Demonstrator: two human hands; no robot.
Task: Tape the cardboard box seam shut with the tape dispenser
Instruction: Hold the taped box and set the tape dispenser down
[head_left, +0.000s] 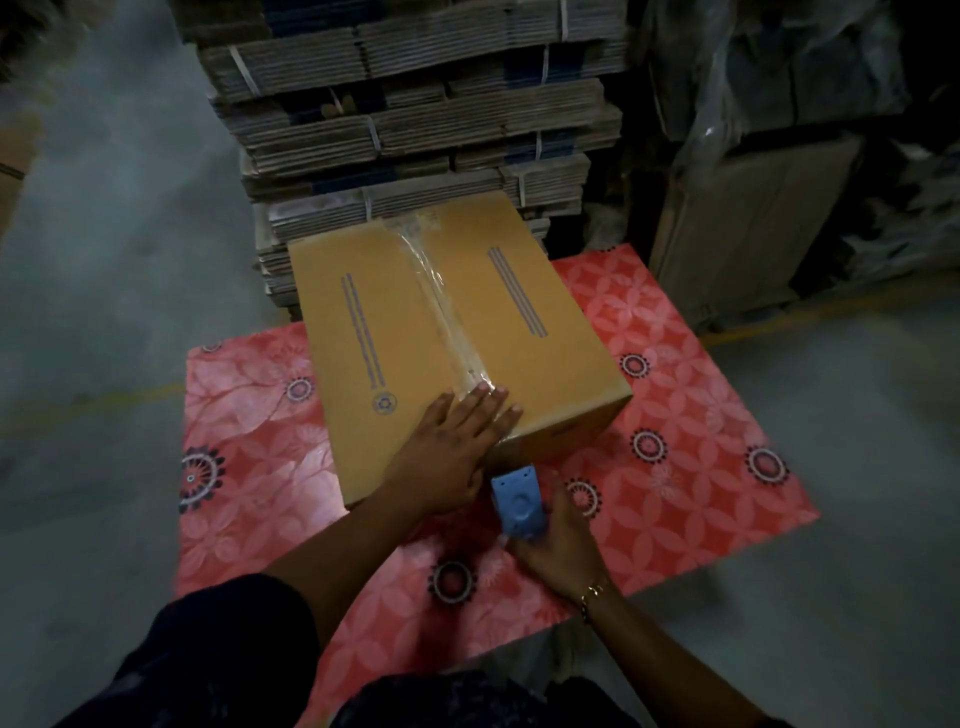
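Note:
A brown cardboard box (524, 332) sits on a red patterned mat (691, 467). Clear tape (441, 306) runs along its top seam from the far edge to the near edge. My left hand (457, 447) lies flat with fingers spread on the near edge of the box top, over the end of the tape. My right hand (556, 545) grips a blue tape dispenser (519, 504) just below the box's near side, close to the mat. The near side of the box is mostly hidden behind my left hand and the dispenser.
Tall stacks of strapped flat cardboard (410, 130) stand right behind the box. Plastic-wrapped goods and a board (753, 218) fill the right rear. Grey concrete floor (114, 291) surrounds the mat. My dark-clothed knees (218, 665) are at the bottom.

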